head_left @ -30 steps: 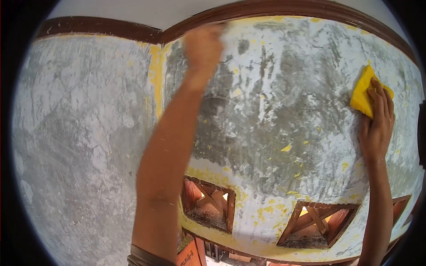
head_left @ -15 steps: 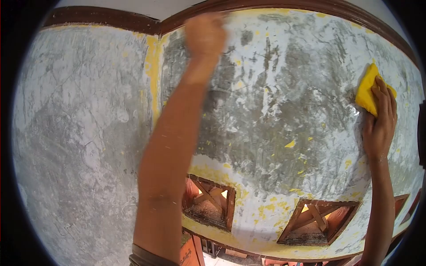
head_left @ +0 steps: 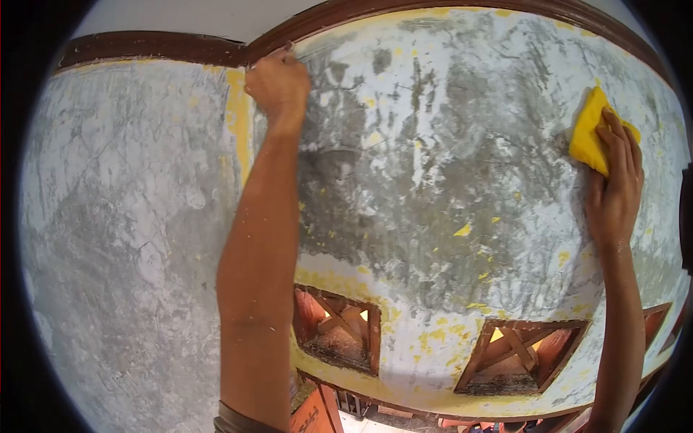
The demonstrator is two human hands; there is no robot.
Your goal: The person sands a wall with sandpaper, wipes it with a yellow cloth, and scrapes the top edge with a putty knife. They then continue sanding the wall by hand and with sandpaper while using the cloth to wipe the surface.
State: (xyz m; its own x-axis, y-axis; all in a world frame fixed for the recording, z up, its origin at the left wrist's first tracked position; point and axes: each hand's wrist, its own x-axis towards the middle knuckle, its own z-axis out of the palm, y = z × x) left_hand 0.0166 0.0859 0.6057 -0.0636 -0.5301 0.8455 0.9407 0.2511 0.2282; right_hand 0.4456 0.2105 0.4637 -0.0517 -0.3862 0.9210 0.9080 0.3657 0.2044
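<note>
My left hand [head_left: 279, 85] is closed, high on the mottled grey and white wall [head_left: 404, 195], just below the brown wooden trim and beside the corner. What its fingers hold, if anything, is too hidden to name. On the right, my right hand [head_left: 617, 180] presses a yellow cloth [head_left: 590, 137] against the wall, with its fingers over the cloth's right part. Patches of yellow paint [head_left: 238, 115] run down the wall corner.
Brown trim [head_left: 151, 50] borders the ceiling. Low in the wall are wooden-framed openings with crossed slats, one at centre left [head_left: 338, 328] and another to its right [head_left: 521, 357]. An orange-brown panel [head_left: 316, 413] with dark marks stands at the bottom.
My left hand has moved left and slightly down along the trim, close to the corner. My right hand and the cloth stay nearly in place, while the view has shifted a little.
</note>
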